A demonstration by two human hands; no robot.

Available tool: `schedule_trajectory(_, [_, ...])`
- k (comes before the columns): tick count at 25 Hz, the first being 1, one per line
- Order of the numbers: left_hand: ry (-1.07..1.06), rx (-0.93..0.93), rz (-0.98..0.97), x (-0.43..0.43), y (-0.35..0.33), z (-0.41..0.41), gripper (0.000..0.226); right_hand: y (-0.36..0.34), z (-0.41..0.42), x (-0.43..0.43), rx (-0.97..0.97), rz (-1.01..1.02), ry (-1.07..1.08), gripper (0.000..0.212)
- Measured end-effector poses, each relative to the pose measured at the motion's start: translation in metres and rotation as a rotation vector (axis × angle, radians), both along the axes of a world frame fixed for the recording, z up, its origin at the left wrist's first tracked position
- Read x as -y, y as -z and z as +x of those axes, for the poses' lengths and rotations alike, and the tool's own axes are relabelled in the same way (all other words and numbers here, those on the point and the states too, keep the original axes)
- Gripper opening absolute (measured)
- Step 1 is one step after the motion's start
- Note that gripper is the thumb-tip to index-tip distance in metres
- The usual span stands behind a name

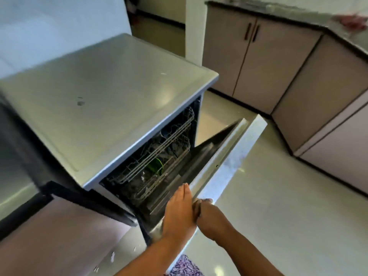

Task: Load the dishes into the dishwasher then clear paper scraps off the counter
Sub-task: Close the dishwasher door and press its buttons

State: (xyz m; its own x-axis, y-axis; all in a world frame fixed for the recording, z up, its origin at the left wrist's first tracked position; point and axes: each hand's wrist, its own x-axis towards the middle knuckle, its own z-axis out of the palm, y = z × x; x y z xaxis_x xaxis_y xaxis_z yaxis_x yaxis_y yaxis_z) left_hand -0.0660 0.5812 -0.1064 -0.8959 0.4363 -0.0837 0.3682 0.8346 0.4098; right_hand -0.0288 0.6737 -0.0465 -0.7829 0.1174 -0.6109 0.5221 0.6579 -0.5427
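A silver freestanding dishwasher (103,92) stands at the centre, its door (229,156) partly lowered. Wire racks (159,156) show inside, with a green dish (156,166) in the lower one. My left hand (180,212) lies flat with straight fingers against the inner edge of the door near its top. My right hand (207,216) has its fingers curled over the door's top edge from the outside. Both hands sit side by side at the near corner of the door.
Beige cabinets (258,62) under a dark counter (298,16) run along the right and back. A reddish blurred thing (352,20) lies on that counter. Another cabinet (59,236) stands at the lower left. Small white scraps (112,255) lie on the pale floor.
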Motion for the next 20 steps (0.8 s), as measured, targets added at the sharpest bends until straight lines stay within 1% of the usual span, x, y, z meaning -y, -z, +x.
schedule_trajectory(1, [0.017, -0.06, -0.059, 0.004, -0.005, -0.006, 0.074, -0.006, -0.009, 0.002, -0.02, 0.022, -0.069, 0.029])
schedule_trajectory(2, [0.018, -0.103, -0.086, 0.007, -0.007, -0.013, 0.081, -0.012, -0.018, 0.004, -0.035, 0.044, -0.135, 0.036])
schedule_trajectory(3, [0.024, -0.14, -0.107, 0.009, -0.01, -0.018, 0.079, -0.019, -0.027, 0.004, -0.049, 0.064, -0.192, 0.037])
schedule_trajectory(5, [0.021, -0.209, -0.15, 0.013, -0.016, -0.028, 0.066, -0.025, -0.043, 0.003, -0.069, 0.091, -0.291, 0.036])
schedule_trajectory(6, [0.014, -0.213, -0.166, 0.016, -0.018, -0.034, 0.067, -0.028, -0.051, 0.002, -0.078, 0.085, -0.325, 0.034])
schedule_trajectory(8, [-0.012, -0.26, -0.207, 0.025, -0.023, -0.048, 0.072, -0.029, -0.068, 0.002, -0.093, 0.057, -0.383, 0.023])
schedule_trajectory(9, [-0.036, -0.284, -0.223, 0.03, -0.026, -0.056, 0.075, -0.028, -0.077, 0.003, -0.111, 0.051, -0.41, 0.024])
schedule_trajectory(12, [-0.101, -0.364, -0.225, 0.048, -0.037, -0.085, 0.085, -0.029, -0.106, 0.009, -0.202, 0.064, -0.499, 0.038])
schedule_trajectory(14, [-0.126, -0.414, -0.223, 0.059, -0.046, -0.102, 0.09, -0.026, -0.126, 0.011, -0.263, 0.113, -0.55, 0.038])
schedule_trajectory(17, [-0.118, -0.422, -0.24, 0.07, -0.056, -0.119, 0.105, -0.024, -0.15, 0.007, -0.372, 0.228, -0.592, 0.031])
schedule_trajectory(20, [-0.14, -0.409, -0.288, 0.074, -0.056, -0.128, 0.114, -0.02, -0.171, -0.004, -0.48, 0.262, -0.695, 0.027])
